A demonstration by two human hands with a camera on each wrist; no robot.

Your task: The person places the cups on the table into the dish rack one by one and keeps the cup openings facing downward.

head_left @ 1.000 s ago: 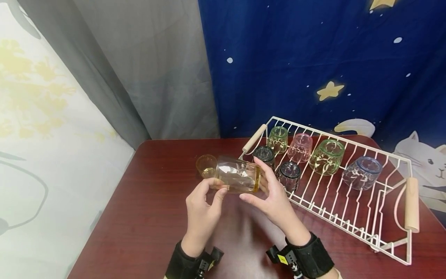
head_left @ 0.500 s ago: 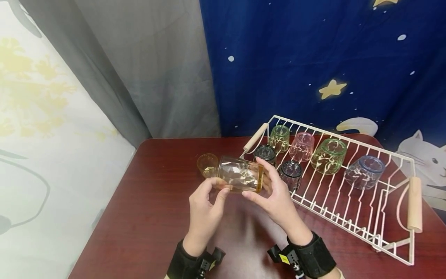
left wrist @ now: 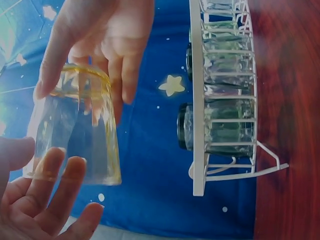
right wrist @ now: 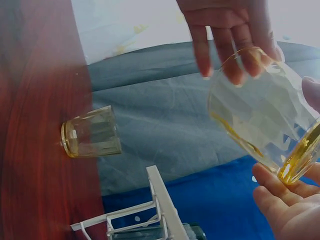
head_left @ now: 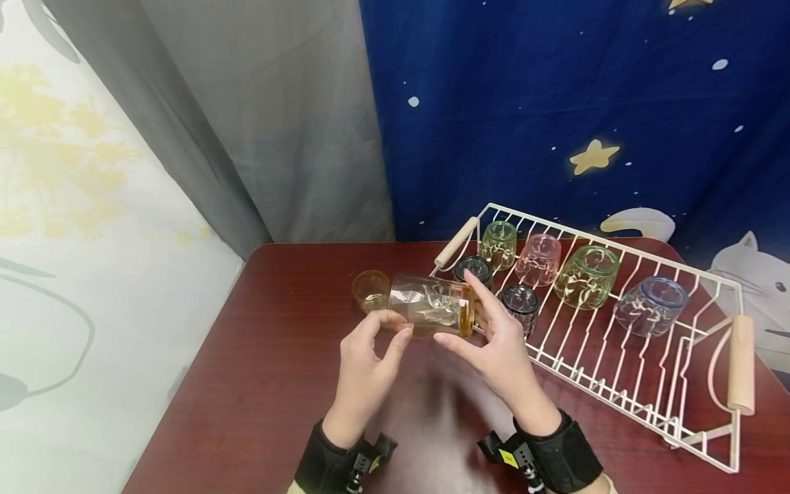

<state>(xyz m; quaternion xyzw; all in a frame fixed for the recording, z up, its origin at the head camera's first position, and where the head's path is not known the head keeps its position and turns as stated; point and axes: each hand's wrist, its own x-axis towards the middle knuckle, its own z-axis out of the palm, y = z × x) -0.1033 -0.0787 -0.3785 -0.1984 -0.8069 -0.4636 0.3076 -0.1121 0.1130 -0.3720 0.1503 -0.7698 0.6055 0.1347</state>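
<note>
Both hands hold a clear amber-tinted drinking glass (head_left: 426, 302) on its side in the air above the table. Thumb and fingers of my left hand (head_left: 369, 360) pinch it at the rim, the left end in the head view. My right hand (head_left: 501, 353) grips the thick amber base with thumb and fingers on opposite sides. In the right wrist view the held glass (right wrist: 265, 105) looks tilted, its facets showing. A second amber glass (right wrist: 92, 132) stands upright on the table, and in the head view it is just beyond the held glass's rim.
A white wire rack (left wrist: 198, 100) with wooden handles (head_left: 741, 365) stands at the right. On it are several upside-down glasses, among them a pink glass (head_left: 539, 261), a green glass (head_left: 586, 278) and a blue glass (head_left: 651, 307). Curtains hang behind the table (head_left: 247, 384).
The held glass has shifted slightly rightward and turned a little between the hands. My right hand's fingers have shifted slightly at the base. The whole head view has drifted slightly too.
</note>
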